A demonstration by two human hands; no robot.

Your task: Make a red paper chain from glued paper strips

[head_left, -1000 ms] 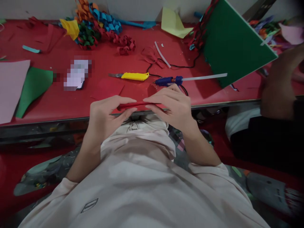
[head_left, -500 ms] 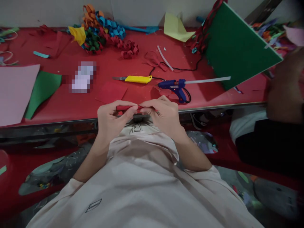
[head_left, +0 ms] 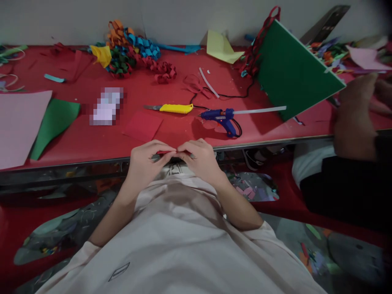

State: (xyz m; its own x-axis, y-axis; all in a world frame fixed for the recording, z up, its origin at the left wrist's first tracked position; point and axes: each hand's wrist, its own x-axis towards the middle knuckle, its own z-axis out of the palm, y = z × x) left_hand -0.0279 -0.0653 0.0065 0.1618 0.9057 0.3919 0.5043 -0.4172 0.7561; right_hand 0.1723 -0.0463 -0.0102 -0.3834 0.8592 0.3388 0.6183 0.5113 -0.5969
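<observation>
Between my fingertips, at the table's front edge, is a narrow red paper strip (head_left: 162, 152), mostly hidden by the fingers. My left hand (head_left: 145, 163) pinches its left part between thumb and fingers. Close against it, my right hand (head_left: 199, 158) pinches the right end. Just beyond my hands lie a flat red paper piece (head_left: 143, 125) and a blue glue gun (head_left: 219, 116) with a long glue stick out of its back and a small red light lit. A yellow utility knife (head_left: 176, 108) lies behind them, its blade pointing left.
Curled paper chains (head_left: 143, 47) lie at the back. A green board (head_left: 297, 73) leans at the right, beside another person's arm (head_left: 353, 118). On the left are pink paper (head_left: 21, 126), green paper (head_left: 55, 124) and a blurred-out pale rectangle (head_left: 107, 107).
Both hands stay together on the red strip, and less of it shows now. The whole view has shifted slightly. At the right, more of the other person's hand shows by the board.
</observation>
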